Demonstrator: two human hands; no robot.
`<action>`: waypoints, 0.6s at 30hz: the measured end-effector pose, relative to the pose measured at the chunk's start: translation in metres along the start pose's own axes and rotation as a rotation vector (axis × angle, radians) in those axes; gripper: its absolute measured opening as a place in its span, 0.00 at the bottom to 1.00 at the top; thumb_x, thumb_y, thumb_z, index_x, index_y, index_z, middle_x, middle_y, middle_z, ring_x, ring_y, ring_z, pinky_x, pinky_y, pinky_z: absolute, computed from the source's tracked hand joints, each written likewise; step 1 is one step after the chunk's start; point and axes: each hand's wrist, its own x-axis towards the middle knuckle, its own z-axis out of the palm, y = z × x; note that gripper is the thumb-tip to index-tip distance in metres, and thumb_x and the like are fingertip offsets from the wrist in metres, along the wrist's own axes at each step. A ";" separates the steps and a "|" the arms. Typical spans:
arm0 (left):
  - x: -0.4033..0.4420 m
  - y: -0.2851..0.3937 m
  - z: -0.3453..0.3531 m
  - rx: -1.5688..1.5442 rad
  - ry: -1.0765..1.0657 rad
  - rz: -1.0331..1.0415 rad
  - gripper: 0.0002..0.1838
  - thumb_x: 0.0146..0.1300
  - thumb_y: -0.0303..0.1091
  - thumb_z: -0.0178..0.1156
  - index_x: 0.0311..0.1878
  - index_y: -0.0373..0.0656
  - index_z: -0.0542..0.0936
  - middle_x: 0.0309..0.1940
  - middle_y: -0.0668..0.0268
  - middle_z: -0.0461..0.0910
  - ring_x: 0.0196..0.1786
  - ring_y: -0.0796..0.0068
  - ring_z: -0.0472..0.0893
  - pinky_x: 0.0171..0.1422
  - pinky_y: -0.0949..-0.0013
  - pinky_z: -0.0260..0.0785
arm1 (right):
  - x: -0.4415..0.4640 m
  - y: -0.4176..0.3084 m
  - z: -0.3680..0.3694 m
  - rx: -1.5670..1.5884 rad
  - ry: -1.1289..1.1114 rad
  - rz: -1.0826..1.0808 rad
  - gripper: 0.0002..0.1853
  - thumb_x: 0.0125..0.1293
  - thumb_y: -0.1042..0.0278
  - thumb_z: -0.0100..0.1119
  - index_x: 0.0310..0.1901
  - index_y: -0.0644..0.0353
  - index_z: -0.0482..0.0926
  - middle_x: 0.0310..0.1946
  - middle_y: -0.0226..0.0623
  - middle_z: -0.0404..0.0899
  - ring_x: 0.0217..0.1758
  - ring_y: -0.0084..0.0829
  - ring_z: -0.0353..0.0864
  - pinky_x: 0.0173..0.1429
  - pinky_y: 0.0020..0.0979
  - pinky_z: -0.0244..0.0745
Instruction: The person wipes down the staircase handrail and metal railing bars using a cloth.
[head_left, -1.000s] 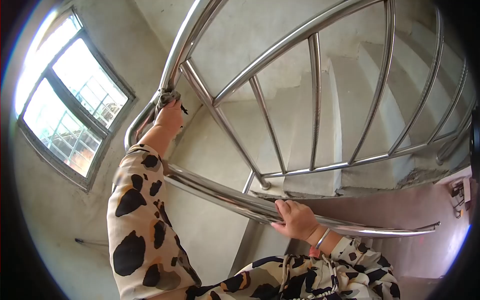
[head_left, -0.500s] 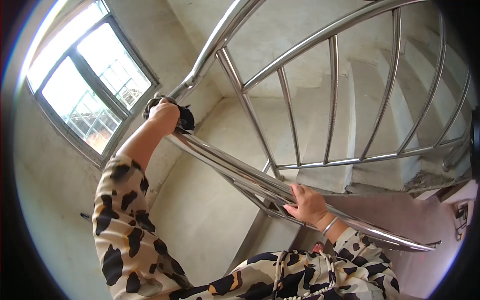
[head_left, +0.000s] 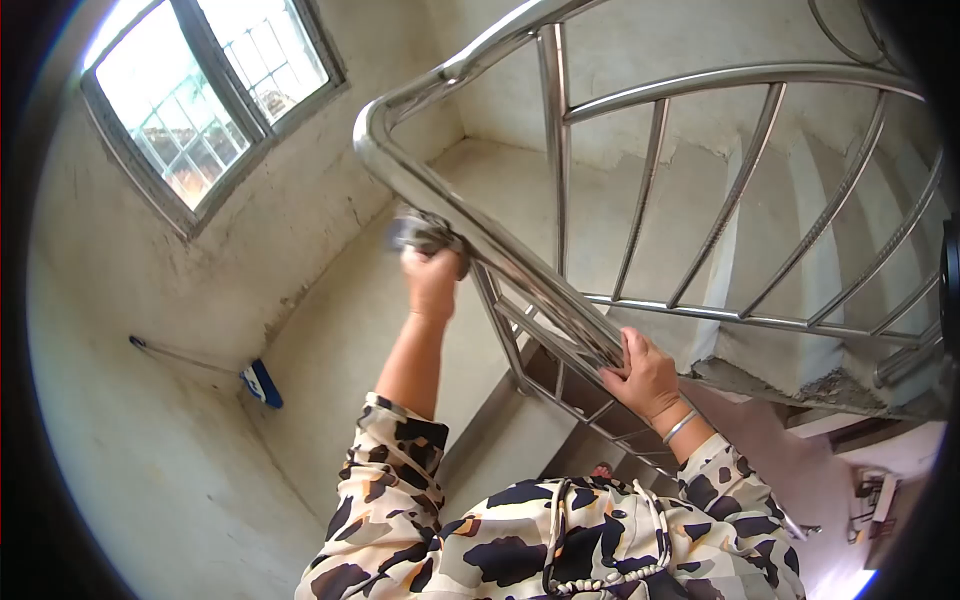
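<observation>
My left hand (head_left: 432, 285) is closed around a bunched dark grey cloth (head_left: 428, 233), which is at the outer side of the shiny metal handrail (head_left: 500, 245), below its bend. Part of the cloth is blurred, and I cannot tell whether it touches the rail. Lower down, my right hand (head_left: 645, 378) grips the same handrail, its thumb on the near side and fingers over the top. A bracelet (head_left: 682, 424) circles the right wrist.
Metal balusters (head_left: 645, 200) run beside concrete steps (head_left: 700, 240) on the right. A window (head_left: 215, 85) is in the wall at upper left. A blue and white long-handled tool (head_left: 261, 384) leans by the left wall. Lower stairs descend beneath the rail.
My left hand has come down from the rail's bend with the cloth, closer to my body. My right hand keeps its grip on the rail. The view has shifted, showing the long-handled tool.
</observation>
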 end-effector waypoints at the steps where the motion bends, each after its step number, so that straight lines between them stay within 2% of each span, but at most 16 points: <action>1: -0.017 -0.003 0.009 0.074 -0.030 -0.043 0.13 0.41 0.16 0.50 0.33 0.37 0.75 0.28 0.69 0.76 0.31 0.80 0.75 0.37 0.73 0.70 | 0.000 0.000 0.000 0.004 -0.007 0.017 0.31 0.42 0.62 0.66 0.48 0.63 0.65 0.32 0.44 0.75 0.34 0.45 0.77 0.37 0.37 0.73; 3: -0.037 -0.024 0.004 0.205 -0.112 -0.076 0.13 0.41 0.14 0.49 0.32 0.37 0.77 0.27 0.71 0.77 0.30 0.80 0.76 0.33 0.75 0.68 | 0.001 0.000 0.002 -0.003 -0.022 0.031 0.30 0.43 0.63 0.66 0.48 0.64 0.65 0.33 0.46 0.75 0.34 0.46 0.77 0.38 0.38 0.73; 4: -0.040 -0.051 -0.005 0.129 -0.100 -0.168 0.12 0.42 0.15 0.50 0.29 0.39 0.77 0.24 0.72 0.77 0.28 0.81 0.75 0.31 0.75 0.68 | 0.000 0.001 0.004 -0.005 0.014 0.003 0.30 0.43 0.63 0.66 0.48 0.64 0.65 0.34 0.47 0.75 0.34 0.47 0.77 0.38 0.38 0.73; 5: -0.047 -0.058 -0.011 0.341 -0.113 -0.259 0.12 0.42 0.16 0.51 0.30 0.39 0.78 0.25 0.71 0.77 0.27 0.81 0.75 0.30 0.74 0.69 | 0.000 0.001 0.004 -0.006 0.053 -0.028 0.30 0.43 0.63 0.66 0.48 0.65 0.65 0.35 0.48 0.75 0.35 0.48 0.76 0.39 0.38 0.73; 7: -0.058 -0.096 -0.032 0.488 -0.168 -0.551 0.10 0.42 0.16 0.54 0.30 0.40 0.78 0.25 0.71 0.77 0.27 0.79 0.76 0.29 0.73 0.69 | 0.002 0.000 0.004 -0.015 0.041 -0.032 0.30 0.43 0.63 0.65 0.49 0.65 0.65 0.36 0.49 0.75 0.36 0.48 0.76 0.40 0.38 0.73; 8: -0.059 -0.116 -0.040 0.479 -0.165 -0.552 0.10 0.42 0.16 0.54 0.30 0.40 0.78 0.25 0.71 0.77 0.27 0.79 0.76 0.29 0.73 0.69 | 0.001 0.000 0.004 -0.014 0.038 -0.022 0.31 0.43 0.63 0.65 0.49 0.65 0.65 0.36 0.50 0.75 0.36 0.49 0.76 0.40 0.38 0.73; 10: -0.058 -0.147 -0.048 0.507 -0.179 -0.654 0.11 0.42 0.21 0.60 0.33 0.40 0.76 0.27 0.69 0.78 0.28 0.78 0.75 0.31 0.72 0.69 | 0.001 -0.002 0.003 -0.019 0.032 -0.022 0.31 0.43 0.63 0.65 0.49 0.66 0.65 0.37 0.50 0.75 0.36 0.49 0.76 0.40 0.38 0.73; 11: -0.053 -0.135 -0.040 0.464 -0.132 -0.624 0.12 0.42 0.20 0.60 0.33 0.42 0.77 0.26 0.70 0.77 0.27 0.79 0.75 0.28 0.71 0.68 | 0.001 -0.002 0.002 -0.015 0.030 -0.019 0.31 0.44 0.63 0.65 0.49 0.66 0.65 0.37 0.50 0.75 0.37 0.49 0.76 0.40 0.39 0.73; 13: -0.040 -0.079 -0.024 0.256 -0.226 -0.479 0.13 0.41 0.18 0.60 0.33 0.41 0.77 0.25 0.71 0.77 0.26 0.80 0.75 0.27 0.72 0.68 | 0.001 0.000 0.005 -0.021 0.054 -0.024 0.31 0.43 0.63 0.66 0.48 0.64 0.66 0.36 0.48 0.75 0.36 0.47 0.77 0.39 0.38 0.73; 15: -0.020 -0.035 -0.018 0.140 -0.242 -0.388 0.11 0.44 0.15 0.58 0.31 0.40 0.78 0.28 0.68 0.79 0.30 0.78 0.79 0.33 0.73 0.74 | 0.002 0.000 0.008 -0.008 0.067 -0.020 0.30 0.42 0.62 0.66 0.48 0.63 0.66 0.34 0.45 0.76 0.35 0.46 0.77 0.38 0.38 0.73; 17: 0.000 -0.005 -0.013 0.125 -0.305 -0.158 0.12 0.44 0.13 0.56 0.31 0.40 0.78 0.28 0.68 0.80 0.31 0.78 0.79 0.34 0.73 0.74 | 0.001 0.000 0.007 -0.032 0.042 0.007 0.30 0.42 0.62 0.66 0.48 0.63 0.66 0.35 0.46 0.76 0.36 0.47 0.76 0.38 0.38 0.73; 18: 0.001 0.009 -0.006 0.060 -0.281 -0.214 0.11 0.43 0.14 0.57 0.31 0.40 0.78 0.27 0.70 0.79 0.30 0.80 0.78 0.34 0.74 0.73 | 0.001 0.002 0.008 -0.013 0.017 0.035 0.30 0.42 0.62 0.66 0.48 0.64 0.66 0.35 0.46 0.76 0.36 0.47 0.76 0.38 0.38 0.73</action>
